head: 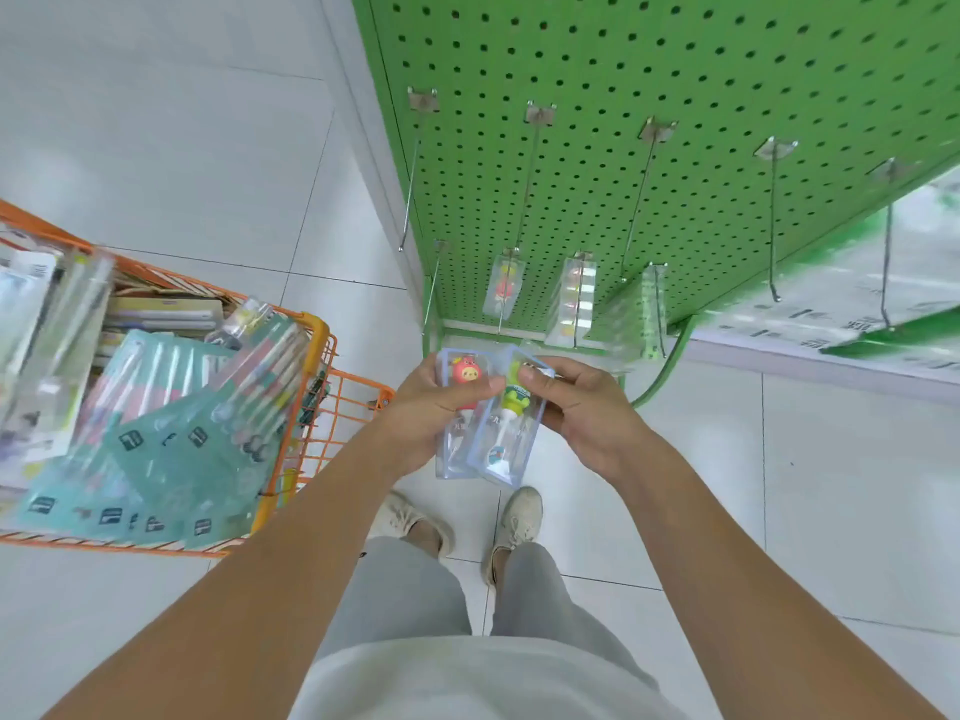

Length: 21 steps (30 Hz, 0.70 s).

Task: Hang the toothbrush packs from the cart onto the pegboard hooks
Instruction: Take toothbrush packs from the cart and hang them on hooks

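Both forearms reach forward and slightly inward, so the two hands meet in front of the person's waist, above the shoes [511, 517]. The left hand [431, 402] has its fingers curled round a clear pack with a red toothbrush [464, 379], the thumb lying across its front. The right hand [582, 402] pinches the top of a second clear pack with a green toothbrush [511, 407], thumb on the front and fingers behind. The two packs overlap, the green one lying partly over the red one, both held roughly upright with their tops pointing toward the pegboard [675, 122].

The green pegboard stands just ahead of the hands. On it an upper row of five long metal hooks [530, 174] is bare. Below, a lower row has four hooks: the leftmost is bare, and each of the other three carries clear hanging packs [571, 298], though how many packs sit on each one cannot be told through the blur.

To the person's left stands an orange wire cart [311, 387], filled with many more packs [166, 423], teal-backed and clear ones heaped together, too jumbled to count. The floor [182, 148] is pale tile.
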Motion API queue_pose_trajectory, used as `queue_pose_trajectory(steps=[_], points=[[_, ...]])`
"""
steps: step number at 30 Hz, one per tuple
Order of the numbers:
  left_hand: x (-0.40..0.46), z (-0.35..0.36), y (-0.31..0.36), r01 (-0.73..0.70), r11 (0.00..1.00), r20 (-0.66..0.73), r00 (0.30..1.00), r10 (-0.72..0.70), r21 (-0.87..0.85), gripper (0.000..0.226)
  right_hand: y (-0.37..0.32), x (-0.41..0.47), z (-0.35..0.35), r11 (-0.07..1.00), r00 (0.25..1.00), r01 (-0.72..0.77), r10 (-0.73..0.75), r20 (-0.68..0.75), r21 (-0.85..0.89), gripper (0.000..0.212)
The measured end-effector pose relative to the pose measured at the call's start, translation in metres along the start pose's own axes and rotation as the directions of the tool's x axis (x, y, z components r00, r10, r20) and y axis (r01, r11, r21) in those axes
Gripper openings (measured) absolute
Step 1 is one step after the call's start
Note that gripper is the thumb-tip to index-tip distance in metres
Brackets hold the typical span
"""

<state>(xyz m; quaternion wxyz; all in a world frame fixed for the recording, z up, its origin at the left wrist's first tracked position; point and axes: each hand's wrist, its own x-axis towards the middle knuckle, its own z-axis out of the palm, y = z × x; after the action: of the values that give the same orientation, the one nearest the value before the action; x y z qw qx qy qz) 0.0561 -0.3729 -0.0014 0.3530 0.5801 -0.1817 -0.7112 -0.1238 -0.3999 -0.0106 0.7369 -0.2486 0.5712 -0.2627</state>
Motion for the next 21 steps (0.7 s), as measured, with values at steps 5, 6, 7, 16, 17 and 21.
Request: queue_pose_trajectory(steps=[5, 6, 7, 16, 17, 21], points=[[0.051, -0.011, -0.030, 0.077, 0.995, -0.196, 0.979, -0.064, 0.059, 0.031, 0.032, 0.046, -0.021, 0.999, 0.998, -0.050, 0.051, -0.021, 0.017, 0.020], [0.064, -0.018, -0.038, 0.077, 0.994, -0.234, 0.971, -0.057, 0.079, 0.021, 0.039, 0.060, -0.023, 0.999, 0.997, -0.053, 0.053, -0.057, -0.006, 0.019], [0.075, -0.026, -0.044, 0.078, 0.992, -0.277, 0.960, -0.047, 0.101, 0.015, 0.045, 0.074, -0.026, 0.998, 0.993, -0.056, 0.053, -0.102, -0.035, 0.022], [0.152, -0.078, -0.083, 0.054, 0.957, -0.316, 0.948, 0.041, 0.284, 0.025, 0.098, 0.198, -0.036, 0.920, 0.965, 0.099, -0.182, -0.191, -0.380, 0.021], [0.156, -0.078, -0.086, 0.041, 0.956, -0.303, 0.952, 0.050, 0.289, 0.029, 0.100, 0.206, -0.037, 0.914, 0.963, 0.105, -0.191, -0.188, -0.391, 0.022], [0.158, -0.077, -0.098, 0.040, 0.954, -0.272, 0.961, 0.044, 0.296, 0.035, 0.109, 0.226, -0.040, 0.908, 0.961, 0.098, -0.193, -0.200, -0.408, 0.024]])
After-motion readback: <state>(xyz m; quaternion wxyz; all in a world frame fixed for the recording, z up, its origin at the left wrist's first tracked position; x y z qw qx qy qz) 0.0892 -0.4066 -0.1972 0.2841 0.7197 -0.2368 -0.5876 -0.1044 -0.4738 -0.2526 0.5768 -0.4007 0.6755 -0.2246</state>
